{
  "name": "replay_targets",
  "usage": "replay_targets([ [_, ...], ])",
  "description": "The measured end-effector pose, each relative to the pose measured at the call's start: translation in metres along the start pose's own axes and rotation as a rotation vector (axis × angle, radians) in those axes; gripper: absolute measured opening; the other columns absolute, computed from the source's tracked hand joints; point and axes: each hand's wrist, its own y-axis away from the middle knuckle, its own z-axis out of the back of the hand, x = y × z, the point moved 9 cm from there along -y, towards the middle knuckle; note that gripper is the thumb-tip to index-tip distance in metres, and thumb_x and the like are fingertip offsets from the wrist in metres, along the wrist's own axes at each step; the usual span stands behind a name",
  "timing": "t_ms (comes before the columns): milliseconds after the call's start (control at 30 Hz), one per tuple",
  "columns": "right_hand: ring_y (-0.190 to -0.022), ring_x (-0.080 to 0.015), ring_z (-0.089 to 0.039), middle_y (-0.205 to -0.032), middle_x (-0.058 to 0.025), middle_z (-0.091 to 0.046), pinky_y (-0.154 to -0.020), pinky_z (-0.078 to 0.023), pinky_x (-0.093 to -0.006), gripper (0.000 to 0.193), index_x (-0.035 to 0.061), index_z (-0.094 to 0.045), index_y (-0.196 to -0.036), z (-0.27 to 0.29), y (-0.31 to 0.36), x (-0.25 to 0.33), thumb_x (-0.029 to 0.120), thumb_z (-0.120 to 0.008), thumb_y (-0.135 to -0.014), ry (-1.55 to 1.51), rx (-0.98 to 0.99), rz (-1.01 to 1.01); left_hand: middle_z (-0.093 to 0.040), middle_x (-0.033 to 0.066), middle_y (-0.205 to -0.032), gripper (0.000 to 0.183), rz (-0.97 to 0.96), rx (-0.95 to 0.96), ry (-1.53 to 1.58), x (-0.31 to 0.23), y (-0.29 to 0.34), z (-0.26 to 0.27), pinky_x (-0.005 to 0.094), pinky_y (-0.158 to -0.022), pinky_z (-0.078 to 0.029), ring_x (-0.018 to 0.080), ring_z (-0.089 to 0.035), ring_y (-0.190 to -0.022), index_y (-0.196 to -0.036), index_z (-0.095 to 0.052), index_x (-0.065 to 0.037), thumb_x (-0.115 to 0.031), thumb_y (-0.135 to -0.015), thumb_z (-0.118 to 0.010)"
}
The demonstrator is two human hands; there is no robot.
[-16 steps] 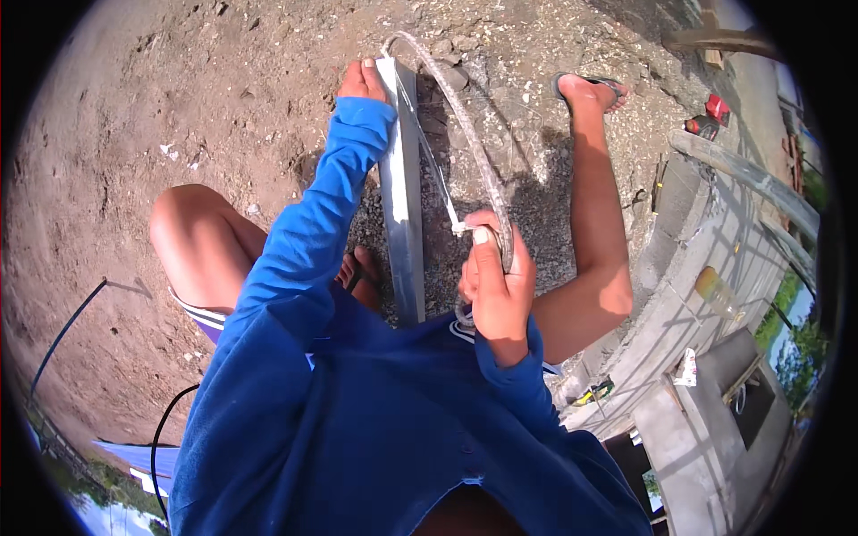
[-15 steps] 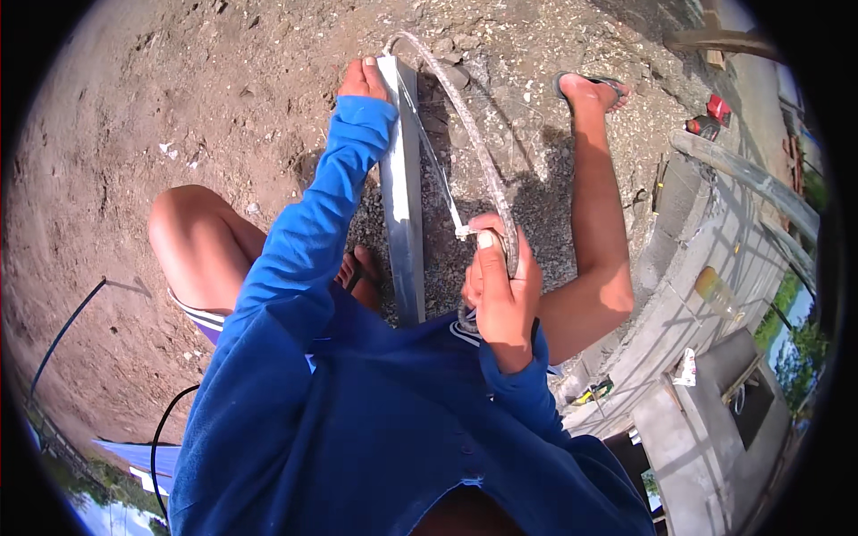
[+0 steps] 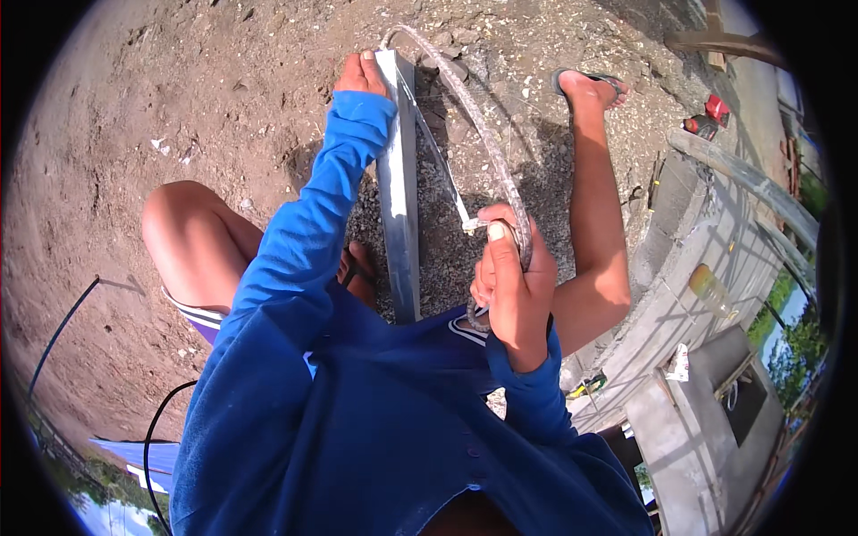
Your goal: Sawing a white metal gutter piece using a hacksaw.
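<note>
A makeshift hacksaw point(image 3: 483, 121) has a bow that looks like bent ribbed steel bar and a thin straight saw blade point(image 3: 436, 154). My right hand point(image 3: 514, 272) is closed round the bow's near end, thumb on top, beside the blade's near end. A long silvery metal bar, square-edged like a tube or channel point(image 3: 397, 192), runs from between my legs to the far middle. My left hand point(image 3: 362, 75) grips its far end from the left side, fingers partly hidden. The blade's far end lies against the bar's right side near that end.
Gritty soil point(image 3: 241, 98) and gravel lie around my feet in flip-flops. At the right are a concrete block edge point(image 3: 679, 214), a wooden plank point(image 3: 760, 179), a red and black power tool point(image 3: 704, 121), and a clear bottle point(image 3: 711, 290). A dark cable point(image 3: 154, 429) hangs lower left.
My right hand has moved slightly right and nearer to me, drawing the saw with it. My left hand stays gripping the bar, which has shifted very slightly.
</note>
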Motion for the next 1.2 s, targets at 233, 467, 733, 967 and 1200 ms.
replay_targets([
  [233, -0.06, -0.018, -0.057, -0.076, -0.0092, -0.064, -0.06, -0.047, -0.0345, 0.019, 0.0008, -0.064, -0.103, -0.047, -0.142, -0.001, 0.016, -0.054, -0.098, 0.348, -0.073, 0.288, -0.064, 0.0251, -0.081, 0.039, 0.031, 0.013, 0.003, 0.014, 0.007, -0.016, 0.0481, -0.065, -0.048, 0.0434, -0.062, -0.073, -0.094, -0.061, -0.004, -0.038, -0.103, -0.045],
  [467, -0.041, -0.0029, -0.036, -0.053, 0.0062, -0.041, -0.039, -0.029, -0.0231, 0.016, 0.0067, -0.06, -0.112, -0.008, -0.009, 0.016, 0.013, -0.048, -0.103, -0.022, 0.051, -0.034, -0.063, 0.0282, -0.081, 0.04, -0.022, 0.017, 0.012, 0.001, 0.001, 0.002, 0.0532, -0.067, -0.047, 0.0502, -0.06, -0.076, -0.092, -0.055, -0.001, -0.037, -0.104, -0.041],
  [733, -0.055, -0.0144, -0.055, -0.063, -0.0054, -0.056, -0.053, -0.043, -0.0313, 0.018, 0.0027, -0.063, -0.107, -0.041, -0.113, -0.001, 0.014, -0.05, -0.101, 0.265, -0.02, 0.131, -0.062, 0.0284, -0.081, 0.039, 0.057, 0.048, 0.044, 0.009, 0.011, -0.012, 0.0537, -0.066, -0.047, 0.0508, -0.06, -0.076, -0.092, -0.056, -0.003, -0.037, -0.104, -0.041],
  [967, -0.041, -0.0066, -0.042, -0.053, 0.0025, -0.045, -0.039, -0.034, -0.026, 0.017, 0.0051, -0.062, -0.109, -0.015, -0.037, 0.025, 0.016, -0.052, -0.101, 0.067, 0.041, -0.013, -0.061, 0.0253, -0.077, 0.038, -0.018, 0.0, 0.024, -0.011, 0.006, -0.002, 0.0493, -0.064, -0.047, 0.0459, -0.059, -0.071, -0.089, -0.054, -0.003, -0.037, -0.103, -0.045],
  [1200, -0.042, -0.0076, -0.044, -0.055, 0.0027, -0.046, -0.038, -0.035, -0.0279, 0.017, 0.0058, -0.063, -0.109, -0.042, -0.099, -0.001, 0.018, -0.053, -0.101, 0.156, -0.013, 0.016, -0.062, 0.0296, -0.081, 0.038, 0.012, 0.023, 0.032, 0.008, 0.008, -0.013, 0.0558, -0.066, -0.047, 0.0525, -0.058, -0.077, -0.091, -0.054, -0.003, -0.036, -0.104, -0.041],
])
